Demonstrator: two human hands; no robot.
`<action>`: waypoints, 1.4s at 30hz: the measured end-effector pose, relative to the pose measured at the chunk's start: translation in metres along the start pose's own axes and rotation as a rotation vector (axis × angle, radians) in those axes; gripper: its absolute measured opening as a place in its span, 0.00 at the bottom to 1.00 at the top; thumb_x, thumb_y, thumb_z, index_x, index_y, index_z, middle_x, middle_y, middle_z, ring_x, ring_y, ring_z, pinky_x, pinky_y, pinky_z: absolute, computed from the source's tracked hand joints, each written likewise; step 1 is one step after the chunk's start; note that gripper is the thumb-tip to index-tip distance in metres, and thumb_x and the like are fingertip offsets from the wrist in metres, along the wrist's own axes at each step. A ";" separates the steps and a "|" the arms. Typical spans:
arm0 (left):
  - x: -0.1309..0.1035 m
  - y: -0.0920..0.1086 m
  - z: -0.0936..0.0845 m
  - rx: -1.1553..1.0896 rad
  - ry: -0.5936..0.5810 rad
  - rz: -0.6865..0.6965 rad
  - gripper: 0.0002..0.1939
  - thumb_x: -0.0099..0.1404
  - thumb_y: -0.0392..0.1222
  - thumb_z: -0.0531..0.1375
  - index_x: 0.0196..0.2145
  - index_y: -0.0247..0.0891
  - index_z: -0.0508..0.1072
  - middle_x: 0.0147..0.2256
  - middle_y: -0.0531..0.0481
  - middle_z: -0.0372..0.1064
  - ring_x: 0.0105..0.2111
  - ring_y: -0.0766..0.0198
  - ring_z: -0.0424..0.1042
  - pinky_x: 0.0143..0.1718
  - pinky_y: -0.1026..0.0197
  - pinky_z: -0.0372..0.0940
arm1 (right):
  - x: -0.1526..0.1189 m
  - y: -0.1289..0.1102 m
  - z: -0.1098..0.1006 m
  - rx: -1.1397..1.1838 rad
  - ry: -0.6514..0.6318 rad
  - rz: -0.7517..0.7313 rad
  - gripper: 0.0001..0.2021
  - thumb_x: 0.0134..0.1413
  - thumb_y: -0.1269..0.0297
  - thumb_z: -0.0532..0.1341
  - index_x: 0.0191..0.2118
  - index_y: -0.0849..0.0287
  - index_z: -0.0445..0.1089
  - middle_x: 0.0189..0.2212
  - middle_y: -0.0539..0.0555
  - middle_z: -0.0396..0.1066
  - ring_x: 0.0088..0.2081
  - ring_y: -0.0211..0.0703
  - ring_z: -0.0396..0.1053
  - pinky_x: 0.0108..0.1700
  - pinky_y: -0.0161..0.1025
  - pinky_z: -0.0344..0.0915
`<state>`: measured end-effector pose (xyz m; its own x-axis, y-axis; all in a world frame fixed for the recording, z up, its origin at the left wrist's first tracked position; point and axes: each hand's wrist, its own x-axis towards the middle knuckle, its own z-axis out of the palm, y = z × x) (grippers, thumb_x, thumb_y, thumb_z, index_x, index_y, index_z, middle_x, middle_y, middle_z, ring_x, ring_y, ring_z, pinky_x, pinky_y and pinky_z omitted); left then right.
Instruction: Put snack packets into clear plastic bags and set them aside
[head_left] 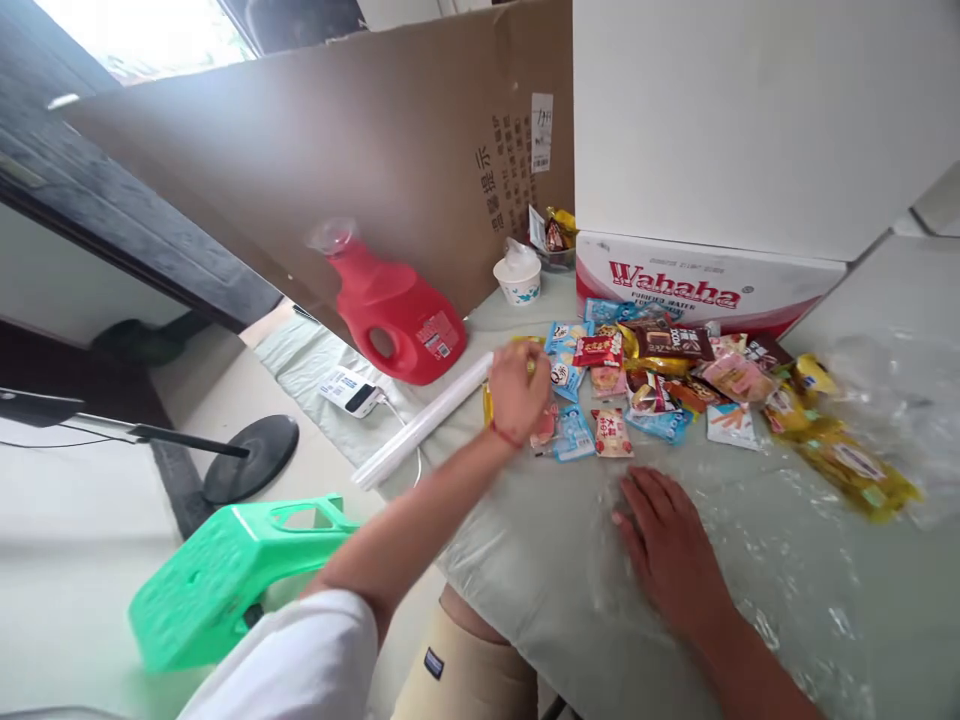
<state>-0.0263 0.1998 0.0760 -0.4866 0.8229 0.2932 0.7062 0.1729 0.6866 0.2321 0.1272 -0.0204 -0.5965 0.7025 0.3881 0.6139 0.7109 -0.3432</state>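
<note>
My left hand [519, 388] is over the left end of a spread of small wrapped snacks, its fingers curled together. What it grips, if anything, is hidden; yellow wrapping shows beside the fingers. Close by lie a blue packet [575, 434], a red packet [598, 350] and a pink-and-cream packet [613, 433]. My right hand [667, 535] rests palm down on a clear plastic bag [780, 560], fingers stretched out, just below the snacks. A brown packet [667, 340] tops the heap of several snacks to the right.
Behind the snacks stands a Wahaha carton [690, 285]. A red jug [405, 310], a paper cup [517, 278], a white roll [424, 420] and a phone [363, 400] on a cable occupy the table's left side. A cardboard sheet [375, 130] stands behind. A green stool [202, 580] is on the floor.
</note>
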 end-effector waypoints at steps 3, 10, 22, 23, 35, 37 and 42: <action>0.109 -0.020 0.013 0.286 0.040 -0.024 0.13 0.68 0.36 0.54 0.49 0.37 0.72 0.53 0.39 0.70 0.57 0.48 0.66 0.59 0.50 0.59 | -0.003 0.009 0.004 -0.007 0.002 -0.002 0.18 0.70 0.57 0.55 0.58 0.58 0.71 0.59 0.60 0.71 0.61 0.58 0.65 0.65 0.58 0.58; 0.202 -0.049 0.034 0.595 -0.207 -0.028 0.13 0.69 0.33 0.54 0.49 0.30 0.73 0.53 0.35 0.71 0.52 0.51 0.71 0.53 0.55 0.63 | -0.002 0.010 0.005 -0.007 0.066 -0.044 0.17 0.71 0.59 0.54 0.54 0.61 0.73 0.57 0.60 0.73 0.59 0.55 0.66 0.63 0.54 0.59; 0.017 0.065 -0.011 0.133 -0.303 0.705 0.06 0.70 0.44 0.57 0.41 0.42 0.73 0.37 0.48 0.74 0.34 0.60 0.74 0.38 0.58 0.68 | 0.013 -0.005 -0.020 0.091 -0.126 0.145 0.11 0.67 0.64 0.60 0.52 0.60 0.72 0.56 0.58 0.71 0.59 0.51 0.62 0.67 0.52 0.59; 0.002 0.088 -0.003 0.045 -0.365 0.732 0.05 0.70 0.43 0.58 0.40 0.41 0.73 0.35 0.49 0.73 0.33 0.61 0.73 0.37 0.59 0.67 | 0.013 -0.005 -0.022 0.091 -0.127 0.141 0.11 0.67 0.65 0.60 0.52 0.60 0.72 0.56 0.59 0.71 0.59 0.50 0.62 0.67 0.52 0.58; -0.077 0.291 0.206 -1.316 -1.188 -0.762 0.14 0.66 0.29 0.53 0.25 0.40 0.55 0.18 0.61 0.49 0.13 0.77 0.44 0.16 0.69 0.41 | 0.005 0.003 -0.007 0.191 -0.067 0.100 0.26 0.66 0.68 0.55 0.68 0.64 0.63 0.66 0.62 0.64 0.68 0.56 0.58 0.71 0.54 0.52; -0.074 0.302 0.223 -1.327 -1.185 -0.903 0.15 0.63 0.25 0.52 0.23 0.40 0.54 0.18 0.61 0.47 0.12 0.77 0.43 0.15 0.70 0.39 | 0.006 0.004 -0.006 0.204 -0.071 0.101 0.28 0.66 0.68 0.54 0.70 0.65 0.60 0.66 0.62 0.64 0.69 0.57 0.57 0.71 0.54 0.51; -0.060 0.315 0.229 -1.402 -1.217 -0.946 0.14 0.60 0.23 0.51 0.23 0.39 0.54 0.18 0.61 0.45 0.11 0.77 0.44 0.13 0.71 0.39 | 0.010 0.005 -0.009 0.285 -0.086 0.150 0.26 0.66 0.68 0.55 0.67 0.65 0.64 0.66 0.62 0.65 0.68 0.55 0.59 0.71 0.52 0.51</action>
<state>0.3431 0.3285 0.1227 0.5404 0.7066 -0.4568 -0.5637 0.7071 0.4270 0.2339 0.1373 -0.0101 -0.5592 0.7919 0.2455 0.5360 0.5712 -0.6216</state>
